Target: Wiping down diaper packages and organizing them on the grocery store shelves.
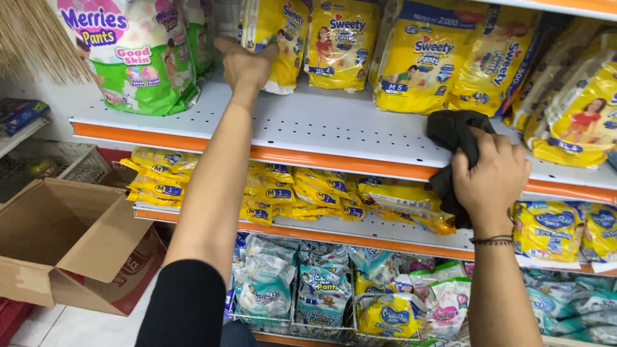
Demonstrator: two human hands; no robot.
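From the head camera, the right hand (491,173) is clenched on a black cloth (457,136) pressed to the front edge of the white perforated shelf (334,125); the left hand (244,64) reaches back and grips a yellow diaper pack (277,32) standing on that shelf

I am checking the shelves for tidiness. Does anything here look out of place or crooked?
Mostly tidy. The yellow packs at the right of the top shelf lean sideways instead of standing upright. An open cardboard box sits on the floor at left.
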